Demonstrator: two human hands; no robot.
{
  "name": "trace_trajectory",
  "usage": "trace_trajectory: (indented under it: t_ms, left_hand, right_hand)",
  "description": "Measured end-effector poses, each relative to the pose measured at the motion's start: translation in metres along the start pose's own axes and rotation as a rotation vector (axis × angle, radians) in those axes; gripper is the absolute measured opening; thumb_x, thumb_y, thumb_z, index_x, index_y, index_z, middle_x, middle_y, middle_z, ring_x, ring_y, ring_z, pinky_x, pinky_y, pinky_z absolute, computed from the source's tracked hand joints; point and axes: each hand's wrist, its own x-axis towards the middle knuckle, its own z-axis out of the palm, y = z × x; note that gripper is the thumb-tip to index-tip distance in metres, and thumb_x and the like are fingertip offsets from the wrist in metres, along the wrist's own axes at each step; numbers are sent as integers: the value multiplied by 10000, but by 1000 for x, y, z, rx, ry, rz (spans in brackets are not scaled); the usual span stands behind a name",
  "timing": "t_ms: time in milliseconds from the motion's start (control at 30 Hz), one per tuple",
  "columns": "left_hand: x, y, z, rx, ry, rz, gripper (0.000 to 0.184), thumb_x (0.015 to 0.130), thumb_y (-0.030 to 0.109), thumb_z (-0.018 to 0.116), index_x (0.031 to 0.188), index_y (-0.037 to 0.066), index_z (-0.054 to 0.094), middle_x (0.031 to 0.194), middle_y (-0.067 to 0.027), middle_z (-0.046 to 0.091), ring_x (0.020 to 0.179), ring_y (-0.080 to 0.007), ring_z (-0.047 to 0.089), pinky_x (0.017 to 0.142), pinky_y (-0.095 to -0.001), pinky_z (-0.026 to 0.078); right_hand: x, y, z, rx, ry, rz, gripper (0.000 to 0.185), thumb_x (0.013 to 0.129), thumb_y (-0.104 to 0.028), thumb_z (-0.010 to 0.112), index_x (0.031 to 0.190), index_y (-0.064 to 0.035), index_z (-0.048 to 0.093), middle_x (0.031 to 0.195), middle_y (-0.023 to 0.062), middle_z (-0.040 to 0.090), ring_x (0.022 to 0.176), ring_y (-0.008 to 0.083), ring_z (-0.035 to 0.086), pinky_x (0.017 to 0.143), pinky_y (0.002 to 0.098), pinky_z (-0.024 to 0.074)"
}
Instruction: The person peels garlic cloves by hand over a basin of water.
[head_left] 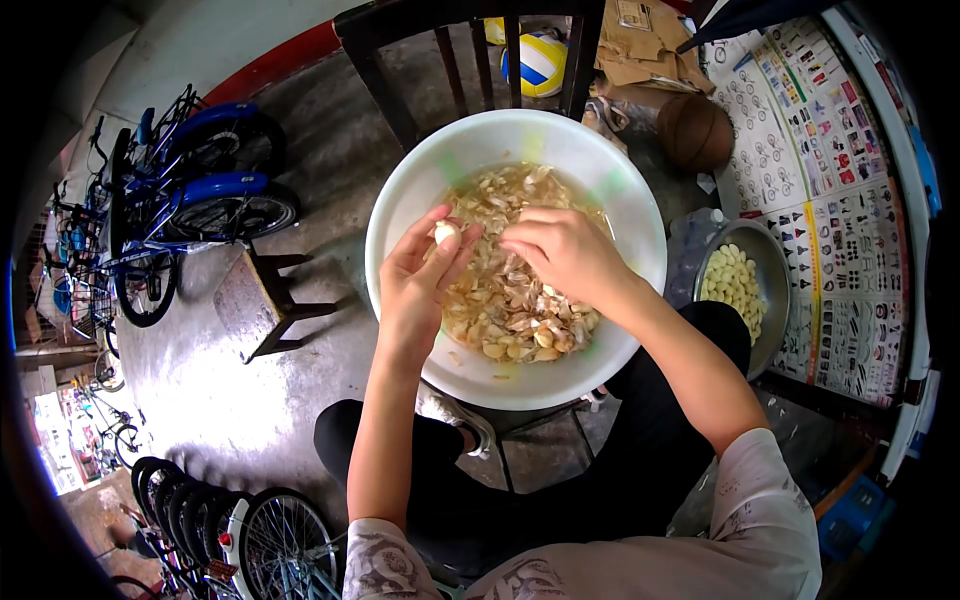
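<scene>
A wide white basin (400, 200) stands before me, holding water with garlic cloves and loose garlic skins (515, 285). Above its left part, my left hand (425, 255) pinches a pale garlic clove (446, 232) between thumb and fingers. My right hand (560, 250) is just to the right, over the floating skins, its fingers curled together. Whether anything sits between those right fingertips is hidden. Several whitish cloves (543, 338) lie among the skins near the basin's front side.
Peeled garlic cloves (735, 285) fill part of a metal bowl (775, 320) at my right. A dark chair (470, 70) stands behind the basin, a small wooden stool (265, 305) to the left. Bicycles (200, 190), a volleyball (540, 65) and a brown ball (693, 133) are around.
</scene>
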Motion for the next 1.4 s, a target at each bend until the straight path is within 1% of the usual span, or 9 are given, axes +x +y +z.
trace_trajectory:
  t_ms: [67,133,267,367,633,767,833,1033,1400]
  left_hand:
    - [-1,1,5,59,11,34,408,965,29,599,1351,-49,493,1265,-154,601,1160,-249,629,988,-322,518]
    - [-1,-1,5,120,26,69,410,940,5,630,1329,-54,515,1218,-148,630,1133,-233,643,964,-313,529]
    - [1,-11,6,311,-14,243,367,853,-56,710,1202,-78,601,1112,-150,676,1052,-203,670,886,-294,565]
    - [-4,-9,15,422,-4,292,355,816,-91,728,1153,-87,619,1095,-151,678,1001,-180,668,856,-283,574]
    - [-8,-12,21,566,35,341,286,811,-84,720,1090,-72,657,1061,-143,698,977,-184,694,838,-311,615]
    - [-7,-17,20,588,67,358,286,802,-80,727,1080,-62,666,1044,-133,701,962,-175,693,823,-306,613]
    - [-7,-21,19,580,75,362,292,798,-75,734,1081,-59,667,1036,-128,701,952,-170,693,818,-303,611]
    - [-8,-25,18,643,122,372,305,783,-56,759,1076,-34,679,1005,-101,698,924,-156,686,810,-296,604]
    - [-2,-32,11,404,13,377,254,888,-57,658,1140,-45,631,1143,-114,646,1046,-174,636,885,-272,517]
  right_hand:
    - [4,-5,-3,75,70,5,92,850,-45,688,931,-6,707,838,97,665,718,263,657,641,361,521]
    - [7,-13,-5,306,144,153,124,865,-47,707,983,-11,721,871,90,696,727,201,668,637,321,509]
    - [6,-23,-6,389,131,228,152,862,-12,705,1012,10,720,903,94,713,771,157,683,667,292,523]
    - [3,-17,7,528,216,207,139,861,-37,711,979,36,722,892,145,717,717,223,685,646,295,530]
    - [1,-18,7,343,243,85,73,851,14,661,895,67,685,814,168,670,689,319,663,630,370,525]
    - [-1,-19,16,294,251,83,69,868,29,658,930,58,667,850,154,670,715,281,671,628,343,529]
    - [-2,-17,23,289,277,60,52,882,2,620,908,48,616,863,166,639,745,348,650,659,416,516]
    - [-3,-17,34,209,278,110,69,906,-9,593,940,35,554,915,174,617,813,368,628,718,434,505]
    - [-2,-19,27,271,193,259,66,908,33,557,969,36,533,876,194,607,802,361,609,723,414,486]
